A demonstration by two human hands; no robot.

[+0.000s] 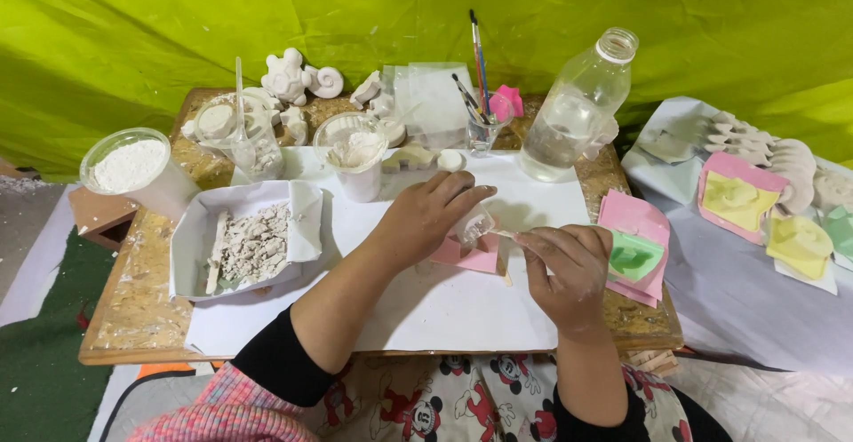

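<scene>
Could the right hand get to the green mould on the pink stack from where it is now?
Probably yes. The right hand sits just beside the green mould, with nothing between them. But its fingers pinch a thin wooden stick, so it would likely need to put that down first.

Open white sheet (444,304) at 6 o'clock gives free passage on the tabletop (133,309). Obstructions: tray (200,246) at 9, cup (360,162) and brush jar (481,131) at 12, bottle (573,109) at 1, pink moulds (633,251) at 3.
</scene>
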